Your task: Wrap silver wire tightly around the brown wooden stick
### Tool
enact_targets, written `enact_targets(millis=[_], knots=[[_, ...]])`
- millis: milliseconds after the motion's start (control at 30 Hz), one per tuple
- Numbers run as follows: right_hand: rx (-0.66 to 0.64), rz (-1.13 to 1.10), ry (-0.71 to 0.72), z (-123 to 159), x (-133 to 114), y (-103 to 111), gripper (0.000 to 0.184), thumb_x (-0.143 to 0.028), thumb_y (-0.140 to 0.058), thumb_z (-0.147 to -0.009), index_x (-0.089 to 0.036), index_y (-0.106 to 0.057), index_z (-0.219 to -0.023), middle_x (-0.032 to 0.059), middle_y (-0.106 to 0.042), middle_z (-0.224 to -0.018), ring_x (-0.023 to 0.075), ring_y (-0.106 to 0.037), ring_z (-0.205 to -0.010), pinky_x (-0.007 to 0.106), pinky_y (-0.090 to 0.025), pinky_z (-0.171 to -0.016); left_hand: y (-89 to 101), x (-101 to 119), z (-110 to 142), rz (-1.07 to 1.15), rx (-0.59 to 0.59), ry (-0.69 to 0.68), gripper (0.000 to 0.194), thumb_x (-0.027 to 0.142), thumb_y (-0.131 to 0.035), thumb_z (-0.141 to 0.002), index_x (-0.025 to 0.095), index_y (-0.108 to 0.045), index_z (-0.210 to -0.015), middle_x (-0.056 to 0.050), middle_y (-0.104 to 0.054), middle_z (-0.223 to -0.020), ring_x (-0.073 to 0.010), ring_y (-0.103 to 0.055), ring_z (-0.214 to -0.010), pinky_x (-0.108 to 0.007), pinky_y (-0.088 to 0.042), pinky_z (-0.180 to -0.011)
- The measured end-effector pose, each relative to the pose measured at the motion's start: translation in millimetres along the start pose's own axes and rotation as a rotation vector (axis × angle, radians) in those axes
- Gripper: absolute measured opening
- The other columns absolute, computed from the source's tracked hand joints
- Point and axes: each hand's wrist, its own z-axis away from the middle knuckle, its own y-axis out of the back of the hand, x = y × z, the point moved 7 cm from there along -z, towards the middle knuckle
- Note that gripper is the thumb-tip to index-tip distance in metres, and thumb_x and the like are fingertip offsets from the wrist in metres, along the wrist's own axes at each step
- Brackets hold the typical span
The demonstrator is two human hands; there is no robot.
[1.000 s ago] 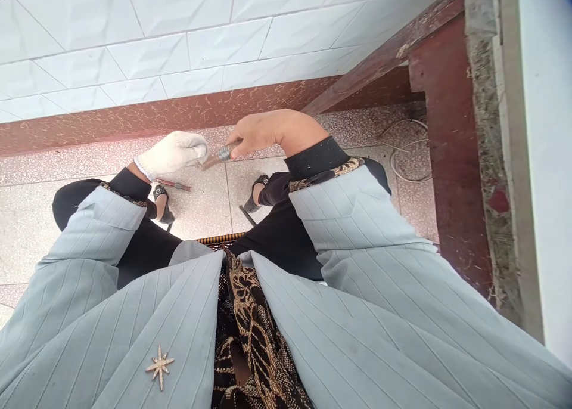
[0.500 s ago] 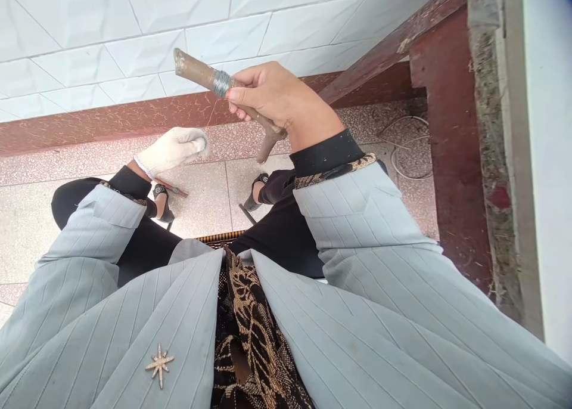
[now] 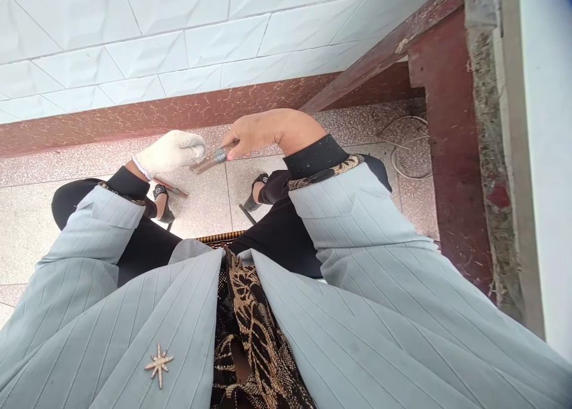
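My right hand (image 3: 263, 132) is bare and closed round a brown wooden-handled tool (image 3: 210, 160) with a band of grey wire wound about it. The tool points left and down, its end close to my left hand. My left hand (image 3: 172, 151) wears a white knit glove and is curled into a fist near the floor; what it holds is hidden. A thin reddish rod (image 3: 172, 188) lies on the floor just below the gloved hand.
I sit low over a speckled tile floor (image 3: 210, 200), knees apart, feet in black sandals (image 3: 257, 191). A red skirting and white wall tiles (image 3: 134, 51) are ahead. A dark red wooden frame (image 3: 451, 158) stands at the right, with loose white wire (image 3: 404, 152) on the floor beside it.
Half a second ago my right hand held the tool raised in front of the wall; it has now swung down to the gloved left hand, as it was a second ago.
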Motion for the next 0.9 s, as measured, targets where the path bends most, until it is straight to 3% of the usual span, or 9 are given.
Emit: enact_targets(millis=[67,133,300,433,533,633,767,833,900], knots=[[-0.229,0.089,-0.050,5.3,-1.3,-13.6,0.023,-0.010,-0.073,-0.088,-0.011,-0.067,-0.067,-0.0094,-0.054,-0.052,0.0032,-0.049,-0.062,0.017,-0.035,-0.066,4.1,-0.1,0.0,-0.016,0.029,-0.010,0.022,0.028,-0.053,-0.090,0.016,-0.068,-0.080,-0.001,-0.059,-0.073,-0.0140,-0.056,-0.074,-0.029,-0.045,-0.075],[-0.345,0.089,-0.053,11.3,-6.2,-19.1,0.017,-0.006,-0.073,-0.087,-0.008,-0.070,-0.071,-0.0101,-0.055,-0.052,0.0023,-0.048,-0.059,0.017,-0.035,-0.065,7.5,2.2,-0.2,-0.023,0.051,-0.017,0.022,0.028,-0.053,-0.090,0.015,-0.068,-0.079,-0.001,-0.059,-0.073,-0.0140,-0.056,-0.075,-0.029,-0.046,-0.076],[-0.447,0.029,-0.001,18.6,-14.4,-22.2,0.011,-0.004,-0.071,-0.089,-0.007,-0.072,-0.079,-0.0103,-0.058,-0.057,0.0016,-0.049,-0.058,0.017,-0.037,-0.065,12.7,9.7,-1.1,0.013,0.090,-0.025,0.020,0.026,-0.053,-0.089,0.016,-0.067,-0.080,-0.002,-0.061,-0.075,-0.0143,-0.058,-0.077,-0.029,-0.047,-0.079],[-0.512,0.113,0.210,24.8,-22.8,-19.3,0.007,-0.006,-0.073,-0.089,-0.011,-0.075,-0.084,-0.0090,-0.060,-0.060,0.0027,-0.050,-0.057,0.017,-0.038,-0.062,13.4,3.6,-3.5,0.049,0.111,-0.024,0.019,0.028,-0.053,-0.090,0.017,-0.067,-0.084,-0.003,-0.063,-0.079,-0.0147,-0.058,-0.078,-0.029,-0.048,-0.078],[-0.344,0.055,0.313,28.9,-28.6,-0.8,0.014,-0.006,-0.070,-0.092,-0.013,-0.072,-0.081,-0.0068,-0.058,-0.061,0.0040,-0.049,-0.057,0.018,-0.038,-0.059,12.8,-4.0,-5.0,0.101,0.133,-0.021,0.018,0.030,-0.056,-0.092,0.017,-0.067,-0.087,-0.003,-0.062,-0.077,-0.0153,-0.057,-0.076,-0.029,-0.048,-0.074],[-0.117,-0.154,0.326,30.4,-29.6,18.7,0.023,-0.005,-0.061,-0.097,-0.014,-0.067,-0.077,-0.0032,-0.059,-0.066,0.0061,-0.050,-0.059,0.020,-0.039,-0.060,8.7,-6.1,-4.5,0.168,0.143,-0.007,0.019,0.031,-0.054,-0.095,0.017,-0.067,-0.093,-0.001,-0.055,-0.071,-0.0131,-0.051,-0.067,-0.028,-0.046,-0.069],[0.105,-0.366,0.291,19.2,-24.6,25.3,0.028,-0.020,-0.064,-0.100,-0.018,-0.060,-0.073,0.0012,-0.061,-0.074,0.0110,-0.049,-0.061,0.025,-0.040,-0.059,-13.2,0.2,-4.5,0.251,-0.030,0.008,0.023,0.027,-0.047,-0.097,0.017,-0.067,-0.093,0.001,-0.052,-0.068,-0.0104,-0.045,-0.058,-0.027,-0.041,-0.062],[0.218,-0.232,0.223,9.9,-20.1,23.9,0.029,-0.022,-0.066,-0.098,-0.019,-0.057,-0.071,0.0013,-0.059,-0.072,0.0130,-0.049,-0.063,0.027,-0.040,-0.061,-19.1,3.5,-5.6,0.223,-0.069,-0.014,0.021,0.027,-0.049,-0.095,0.017,-0.066,-0.089,0.000,-0.055,-0.070,-0.0105,-0.047,-0.061,-0.026,-0.041,-0.063],[0.300,0.050,0.152,3.0,-18.1,20.8,0.033,-0.020,-0.070,-0.093,-0.021,-0.052,-0.066,0.0005,-0.054,-0.067,0.0151,-0.050,-0.066,0.030,-0.041,-0.067,-18.9,4.4,-7.0,0.150,-0.061,-0.039,0.019,0.027,-0.052,-0.092,0.017,-0.066,-0.084,0.000,-0.058,-0.073,-0.0116,-0.051,-0.067,-0.026,-0.043,-0.068]])
